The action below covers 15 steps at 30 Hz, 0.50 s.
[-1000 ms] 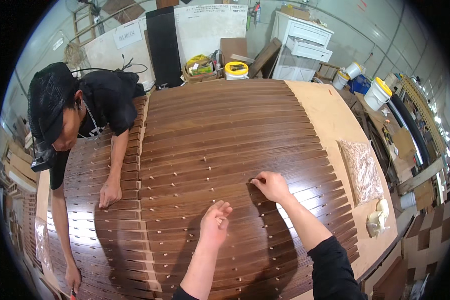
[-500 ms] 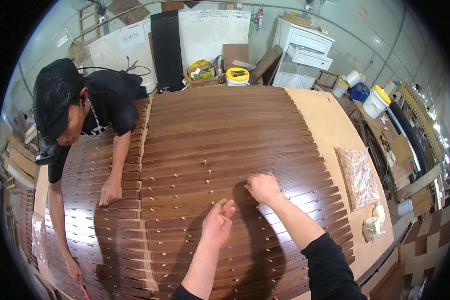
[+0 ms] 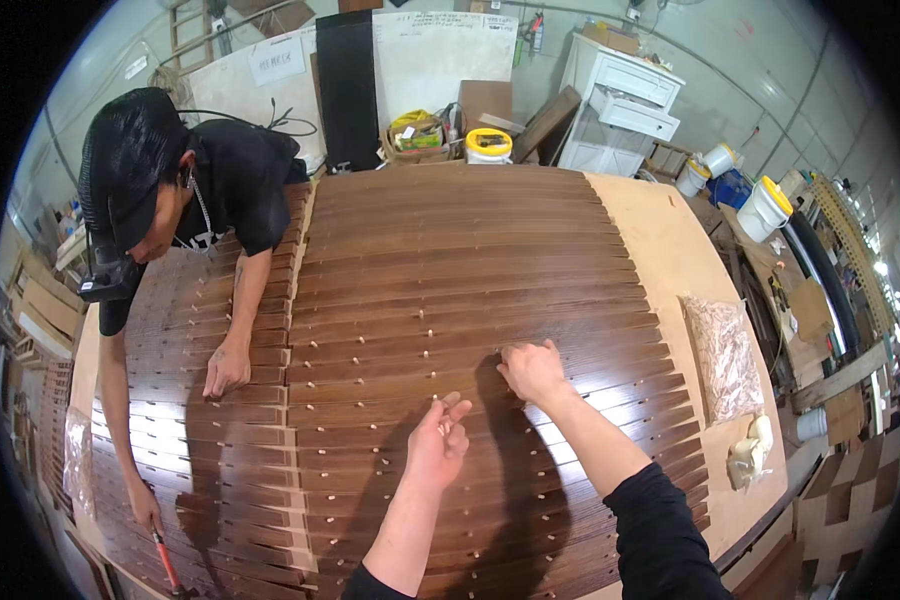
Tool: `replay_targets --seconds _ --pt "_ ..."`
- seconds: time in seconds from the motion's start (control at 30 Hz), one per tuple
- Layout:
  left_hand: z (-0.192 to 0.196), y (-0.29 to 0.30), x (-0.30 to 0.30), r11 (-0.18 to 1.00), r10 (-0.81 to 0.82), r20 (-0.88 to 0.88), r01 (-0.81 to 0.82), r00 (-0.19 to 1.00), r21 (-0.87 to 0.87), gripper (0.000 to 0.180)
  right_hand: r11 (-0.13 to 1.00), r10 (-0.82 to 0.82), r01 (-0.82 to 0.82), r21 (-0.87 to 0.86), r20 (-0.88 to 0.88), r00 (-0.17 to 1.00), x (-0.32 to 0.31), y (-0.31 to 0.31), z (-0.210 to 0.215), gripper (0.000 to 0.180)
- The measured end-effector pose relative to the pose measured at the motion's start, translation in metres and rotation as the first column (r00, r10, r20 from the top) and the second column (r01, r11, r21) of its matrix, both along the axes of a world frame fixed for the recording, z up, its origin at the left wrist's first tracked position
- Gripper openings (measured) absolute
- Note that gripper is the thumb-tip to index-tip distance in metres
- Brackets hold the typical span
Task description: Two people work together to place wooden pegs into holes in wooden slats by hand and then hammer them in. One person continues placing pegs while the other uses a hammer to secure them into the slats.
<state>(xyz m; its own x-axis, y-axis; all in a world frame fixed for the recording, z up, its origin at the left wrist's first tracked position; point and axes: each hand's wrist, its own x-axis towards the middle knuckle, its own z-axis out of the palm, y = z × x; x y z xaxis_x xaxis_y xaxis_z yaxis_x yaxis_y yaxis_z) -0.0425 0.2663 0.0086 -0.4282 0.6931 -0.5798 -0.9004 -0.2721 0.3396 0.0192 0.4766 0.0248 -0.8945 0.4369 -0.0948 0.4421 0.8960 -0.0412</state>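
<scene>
Seeing pale dowels (image 3: 426, 354) standing in brown slats (image 3: 450, 240); left hand (image 3: 438, 445) curls round few more, likely against spilling. Right hand (image 3: 532, 370) low over slats; I can't tell whether grip closes. Dowel bag (image 3: 722, 360) on desk (image 3: 635, 225), probably for reach.

Broad worktable with a pale top (image 3: 638, 215), bare in a band well to the right of the fingers of the right hand (image 3: 532, 372). Directly upon it: a main set of dark brown wooden strips (image 3: 450, 240), laid side by side beneath the fingers of both the right and left hand (image 3: 438, 440); a second set of strips (image 3: 160, 300), left of the left fingers; and, right of the right fingers, a clear bag of pale pegs (image 3: 725, 350), with a crumpled whitish item (image 3: 750, 452) just beside it.
</scene>
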Motion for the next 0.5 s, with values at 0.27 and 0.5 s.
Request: replay_targets --seconds 0.27,0.5 --pt "-0.022 0.011 0.01 0.987 0.145 0.075 -0.14 0.987 -0.073 0.028 0.844 -0.305 0.053 -0.534 -0.396 0.866 0.035 -0.036 -0.004 0.033" --pt "-0.014 0.033 0.035 0.963 0.265 0.016 -0.264 0.964 -0.056 0.048 0.772 -0.175 -0.182 -0.609 -0.478 0.861 0.073 -0.094 0.002 0.029"
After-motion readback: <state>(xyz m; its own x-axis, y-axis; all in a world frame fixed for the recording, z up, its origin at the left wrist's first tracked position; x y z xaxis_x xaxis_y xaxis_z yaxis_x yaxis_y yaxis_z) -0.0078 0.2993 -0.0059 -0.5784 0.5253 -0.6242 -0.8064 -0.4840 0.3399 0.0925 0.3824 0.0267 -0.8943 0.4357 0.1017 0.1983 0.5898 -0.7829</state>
